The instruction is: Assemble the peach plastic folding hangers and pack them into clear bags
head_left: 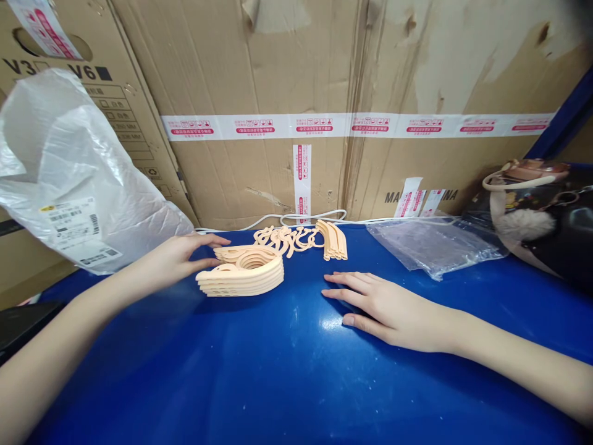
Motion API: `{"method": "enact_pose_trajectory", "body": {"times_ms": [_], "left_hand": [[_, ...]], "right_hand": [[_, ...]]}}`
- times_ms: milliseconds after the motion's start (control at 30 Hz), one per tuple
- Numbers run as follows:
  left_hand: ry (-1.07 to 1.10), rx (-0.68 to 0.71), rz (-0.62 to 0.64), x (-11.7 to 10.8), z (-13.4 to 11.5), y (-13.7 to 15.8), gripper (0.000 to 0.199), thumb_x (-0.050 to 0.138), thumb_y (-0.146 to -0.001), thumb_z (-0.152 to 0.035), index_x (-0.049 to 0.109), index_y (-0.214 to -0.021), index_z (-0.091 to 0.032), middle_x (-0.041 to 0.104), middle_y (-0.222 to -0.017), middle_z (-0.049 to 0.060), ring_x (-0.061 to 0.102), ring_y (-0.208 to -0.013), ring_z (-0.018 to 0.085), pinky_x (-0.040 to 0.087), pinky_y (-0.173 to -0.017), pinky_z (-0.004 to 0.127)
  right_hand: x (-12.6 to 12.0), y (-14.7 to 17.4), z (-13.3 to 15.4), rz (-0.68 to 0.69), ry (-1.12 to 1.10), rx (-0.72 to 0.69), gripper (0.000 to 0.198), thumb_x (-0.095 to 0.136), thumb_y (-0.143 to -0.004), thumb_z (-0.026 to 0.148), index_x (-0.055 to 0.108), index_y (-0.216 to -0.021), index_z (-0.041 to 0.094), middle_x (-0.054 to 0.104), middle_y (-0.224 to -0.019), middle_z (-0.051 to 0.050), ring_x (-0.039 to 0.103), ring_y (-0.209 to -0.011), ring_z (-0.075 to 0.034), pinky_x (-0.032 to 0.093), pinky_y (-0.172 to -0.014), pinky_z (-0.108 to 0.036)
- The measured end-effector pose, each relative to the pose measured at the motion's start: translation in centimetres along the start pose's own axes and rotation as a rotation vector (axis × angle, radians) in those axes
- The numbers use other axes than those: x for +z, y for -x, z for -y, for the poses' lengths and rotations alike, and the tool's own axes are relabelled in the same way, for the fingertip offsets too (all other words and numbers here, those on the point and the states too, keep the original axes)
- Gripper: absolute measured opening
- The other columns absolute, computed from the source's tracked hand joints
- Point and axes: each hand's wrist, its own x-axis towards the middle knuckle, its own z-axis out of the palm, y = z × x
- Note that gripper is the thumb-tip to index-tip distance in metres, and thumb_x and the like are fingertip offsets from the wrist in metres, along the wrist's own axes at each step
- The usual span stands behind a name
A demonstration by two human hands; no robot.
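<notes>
A stack of cream curved plastic pieces (245, 284) with loop-shaped openings lies on the blue table (296, 371). At the stack's left end is my left hand (180, 256), thumb and fingers apart; whether the fingertips touch the pieces I cannot tell. My right hand (393, 309) rests palm down to the right of the stack, fingers spread and nothing in them. Behind the stack lie several loose cream plastic hooks (282, 238). Beside those hooks sits a small bundle of short cream curved pieces (332, 241).
Large cardboard boxes (259, 74) wall off the back. A white plastic bag (78, 179) with labels leans at the left. A clear plastic bag (435, 247) lies at the right, beside a dark bag (569, 228) with a pompom. A white cable (259, 219) runs along the back.
</notes>
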Motion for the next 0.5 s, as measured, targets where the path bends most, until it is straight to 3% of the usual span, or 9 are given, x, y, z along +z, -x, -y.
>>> {"method": "enact_pose_trajectory", "body": {"times_ms": [100, 500], "left_hand": [[0.031, 0.029, 0.081, 0.16, -0.17, -0.01, 0.061, 0.047, -0.080, -0.065, 0.067, -0.110, -0.016, 0.068, -0.119, 0.012, 0.063, -0.110, 0.031, 0.046, -0.098, 0.041], [0.041, 0.048, 0.112, 0.22, -0.29, 0.11, 0.049, 0.046, -0.085, -0.054, 0.066, -0.109, -0.017, 0.070, -0.115, 0.008, 0.063, -0.105, 0.028, 0.046, -0.093, 0.037]], "right_hand": [[0.01, -0.02, -0.01, 0.008, 0.004, 0.002, 0.047, 0.036, -0.100, 0.043, 0.046, -0.141, 0.023, 0.041, -0.150, -0.011, 0.041, -0.135, -0.027, 0.035, -0.110, -0.050], [-0.01, 0.01, 0.08, 0.000, -0.012, 0.011, 0.046, 0.038, -0.100, 0.042, 0.047, -0.141, 0.023, 0.041, -0.150, -0.011, 0.041, -0.135, -0.027, 0.035, -0.110, -0.049]]}}
